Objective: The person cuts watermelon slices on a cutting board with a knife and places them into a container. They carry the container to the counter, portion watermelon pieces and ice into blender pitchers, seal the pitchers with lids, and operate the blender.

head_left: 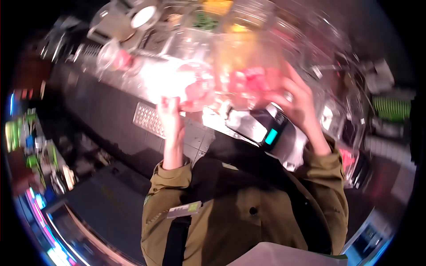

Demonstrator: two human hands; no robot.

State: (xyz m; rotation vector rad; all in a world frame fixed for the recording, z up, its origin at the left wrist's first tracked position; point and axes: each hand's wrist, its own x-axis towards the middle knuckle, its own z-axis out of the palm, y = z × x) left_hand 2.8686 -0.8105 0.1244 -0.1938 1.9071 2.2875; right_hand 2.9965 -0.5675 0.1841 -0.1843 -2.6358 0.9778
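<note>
Blur and glare smear the area between my hands. My right hand (pixel 298 94) is closed around the right side of a large clear container (pixel 224 55), with pink-red pieces (pixel 253 80) showing at its lower end. My left hand (pixel 170 113) is closed at the near edge of a clear round container (pixel 196 84) with something pinkish in it; glare hides part of that grip. Just below the containers, a digital scale (pixel 259 126) with a lit blue-green display stands near my body.
Beyond my hands are food tubs, among them a green-filled tub (pixel 204 21) and a yellow-filled one (pixel 217 6). A clear cup (pixel 116 58) with something red lies at the counter's left. A perforated metal plate (pixel 149 119) lies left of my left hand. Green stacked items (pixel 391 109) stand far right.
</note>
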